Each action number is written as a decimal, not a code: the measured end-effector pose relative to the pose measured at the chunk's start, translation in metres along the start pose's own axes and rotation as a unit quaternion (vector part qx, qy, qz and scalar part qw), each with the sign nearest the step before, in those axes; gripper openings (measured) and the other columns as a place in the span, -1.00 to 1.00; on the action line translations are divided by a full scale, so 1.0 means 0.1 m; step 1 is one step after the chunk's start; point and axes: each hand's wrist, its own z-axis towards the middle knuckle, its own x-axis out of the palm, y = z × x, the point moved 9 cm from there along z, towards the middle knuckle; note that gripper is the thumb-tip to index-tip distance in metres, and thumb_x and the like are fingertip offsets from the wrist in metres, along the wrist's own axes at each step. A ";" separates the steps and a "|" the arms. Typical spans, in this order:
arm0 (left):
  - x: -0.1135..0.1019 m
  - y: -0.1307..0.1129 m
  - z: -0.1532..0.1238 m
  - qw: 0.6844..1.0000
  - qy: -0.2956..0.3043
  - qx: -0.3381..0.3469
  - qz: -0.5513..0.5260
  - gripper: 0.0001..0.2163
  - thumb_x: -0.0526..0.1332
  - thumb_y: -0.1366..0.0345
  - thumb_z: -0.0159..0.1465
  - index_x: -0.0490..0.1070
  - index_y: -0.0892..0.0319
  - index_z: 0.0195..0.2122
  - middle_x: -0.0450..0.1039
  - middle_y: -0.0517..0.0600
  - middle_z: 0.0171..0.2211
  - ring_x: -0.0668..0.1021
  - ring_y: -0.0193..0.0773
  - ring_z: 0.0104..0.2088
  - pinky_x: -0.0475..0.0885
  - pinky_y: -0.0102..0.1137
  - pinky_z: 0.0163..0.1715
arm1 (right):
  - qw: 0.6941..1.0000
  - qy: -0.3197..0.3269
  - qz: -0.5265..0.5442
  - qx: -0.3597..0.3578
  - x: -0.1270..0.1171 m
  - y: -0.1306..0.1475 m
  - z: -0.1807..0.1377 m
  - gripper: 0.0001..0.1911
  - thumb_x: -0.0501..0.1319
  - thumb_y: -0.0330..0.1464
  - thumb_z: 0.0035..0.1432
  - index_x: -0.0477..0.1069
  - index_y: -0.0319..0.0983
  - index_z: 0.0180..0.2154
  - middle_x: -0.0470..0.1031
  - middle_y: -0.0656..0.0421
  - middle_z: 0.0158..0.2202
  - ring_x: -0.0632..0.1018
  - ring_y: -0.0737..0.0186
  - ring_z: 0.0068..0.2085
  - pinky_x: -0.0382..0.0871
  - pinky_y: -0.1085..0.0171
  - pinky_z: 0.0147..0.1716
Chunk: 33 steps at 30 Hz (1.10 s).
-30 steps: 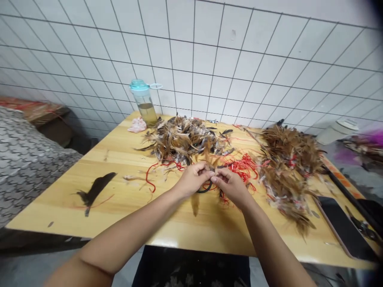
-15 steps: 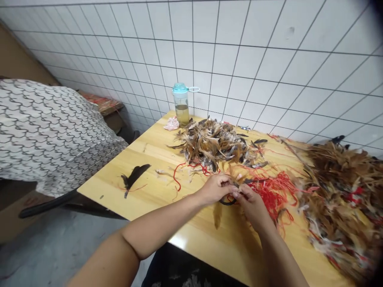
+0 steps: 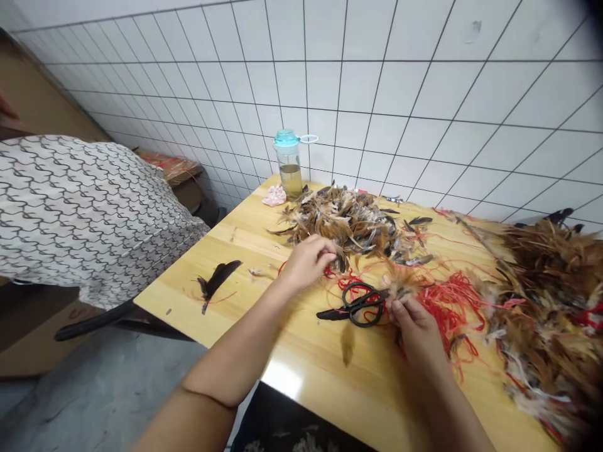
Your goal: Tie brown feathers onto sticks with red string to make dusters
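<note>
My left hand [image 3: 307,260] reaches into the near edge of a loose pile of brown feathers [image 3: 348,223], its fingers curled and pinched on some of them. My right hand [image 3: 417,323] is closed on a small tuft of brown feathers [image 3: 404,284] held just above the wooden table [image 3: 311,364]. Black scissors [image 3: 355,304] lie flat on the table between the two hands, touched by neither. A tangle of red string [image 3: 440,301] lies just beyond my right hand.
A big heap of bundled brown feathers [image 3: 546,295] fills the right side. A teal-capped bottle [image 3: 288,164] and a pink cloth [image 3: 274,196] stand at the far corner by the tiled wall. A single dark feather [image 3: 217,279] lies at the left. A person in a patterned garment [image 3: 85,213] sits left of the table.
My hands, which were together over the scissors, have parted: the left went forward to the feather pile, the right stayed with the tuft. The scissors now lie uncovered. The view swung left.
</note>
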 end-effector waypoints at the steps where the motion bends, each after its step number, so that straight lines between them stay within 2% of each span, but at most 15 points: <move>1: -0.04 0.09 0.01 0.998 0.015 -0.009 0.058 -0.92 0.18 0.36 0.20 0.46 0.17 -0.34 0.40 -0.02 -0.35 0.43 -0.31 -0.33 0.32 -0.41 -0.28 | 1.000 0.001 -0.004 -0.010 0.00 0.02 0.00 -0.69 0.15 -0.14 0.17 0.32 -0.20 -0.50 0.28 0.23 -0.51 0.32 0.29 -0.42 0.18 0.32 -0.39; 4: 0.05 0.30 -0.02 0.984 0.083 -0.014 0.156 -0.89 0.19 0.40 0.17 0.49 0.13 -0.32 0.40 -0.01 -0.35 0.44 -0.27 -0.32 0.32 -0.38 -0.27 | 0.999 0.000 -0.008 -0.035 0.02 0.06 0.00 -0.68 0.14 -0.16 0.19 0.28 -0.20 -0.53 0.31 0.22 -0.50 0.34 0.28 -0.40 0.20 0.31 -0.36; 8: 0.38 0.26 -0.07 0.964 0.151 0.057 0.213 -0.79 0.17 0.45 0.17 0.52 0.07 -0.24 0.40 0.01 -0.31 0.43 -0.22 -0.22 0.32 -0.37 -0.22 | 0.998 0.002 -0.023 -0.053 0.06 0.08 0.00 -0.70 0.13 -0.18 0.20 0.30 -0.19 -0.52 0.30 0.24 -0.51 0.35 0.28 -0.41 0.21 0.31 -0.36; 10: 0.46 0.23 -0.07 0.953 0.163 0.075 0.246 -0.83 0.17 0.43 0.17 0.53 0.10 -0.31 0.39 0.02 -0.34 0.41 -0.19 -0.23 0.31 -0.35 -0.24 | 0.998 0.007 -0.030 -0.059 0.09 0.06 0.01 -0.71 0.13 -0.19 0.20 0.31 -0.19 -0.51 0.31 0.24 -0.51 0.36 0.28 -0.40 0.22 0.31 -0.36; 12: 0.39 0.20 -0.03 0.955 0.144 0.076 0.248 -0.85 0.15 0.42 0.19 0.52 0.13 -0.36 0.40 0.03 -0.33 0.41 -0.19 -0.24 0.31 -0.35 -0.23 | 0.997 0.009 -0.028 -0.070 0.10 0.06 0.01 -0.71 0.12 -0.20 0.21 0.30 -0.19 -0.51 0.34 0.23 -0.50 0.37 0.28 -0.39 0.22 0.31 -0.36; 16: -0.12 0.17 0.04 0.982 0.063 0.047 0.170 -0.90 0.14 0.40 0.20 0.46 0.18 -0.39 0.43 0.00 -0.34 0.43 -0.26 -0.26 0.31 -0.38 -0.23 | 0.996 0.005 -0.028 -0.088 0.12 0.08 0.00 -0.72 0.11 -0.21 0.21 0.32 -0.20 -0.50 0.32 0.23 -0.51 0.36 0.28 -0.42 0.22 0.31 -0.38; 20: -0.66 0.26 0.00 0.995 0.012 -0.028 0.094 -0.90 0.16 0.29 0.21 0.41 0.18 -0.37 0.43 -0.07 -0.43 0.43 -0.33 -0.39 0.30 -0.43 -0.34 | 0.994 0.013 -0.042 -0.095 0.17 0.12 -0.03 -0.70 0.10 -0.21 0.21 0.29 -0.19 -0.52 0.28 0.24 -0.53 0.33 0.29 -0.45 0.21 0.31 -0.41; 26: -1.32 0.46 -0.20 0.986 -0.122 -0.099 -0.056 -0.80 0.24 0.16 0.14 0.38 0.21 -0.36 0.41 -0.08 -0.45 0.42 -0.38 -0.44 0.31 -0.47 -0.39 | 0.990 0.025 -0.062 -0.125 0.24 0.15 -0.08 -0.67 0.09 -0.21 0.23 0.22 -0.19 -0.55 0.26 0.24 -0.52 0.34 0.29 -0.42 0.22 0.31 -0.39; 29: -1.59 0.50 -0.30 0.977 -0.169 -0.110 -0.063 -0.80 0.27 0.17 0.12 0.38 0.21 -0.36 0.41 -0.08 -0.46 0.42 -0.40 -0.45 0.30 -0.49 -0.42 | 0.989 0.016 -0.068 -0.127 0.23 0.14 -0.07 -0.69 0.09 -0.22 0.23 0.23 -0.19 -0.53 0.27 0.24 -0.51 0.35 0.29 -0.41 0.22 0.31 -0.38; 33: -1.95 0.50 -0.43 0.965 -0.234 -0.115 0.023 -0.84 0.25 0.20 0.13 0.40 0.20 -0.37 0.37 -0.11 -0.52 0.36 -0.43 -0.52 0.24 -0.53 -0.52 | 0.988 0.012 -0.084 -0.127 0.21 0.13 -0.06 -0.69 0.10 -0.22 0.23 0.25 -0.19 -0.53 0.27 0.25 -0.53 0.35 0.30 -0.45 0.21 0.32 -0.41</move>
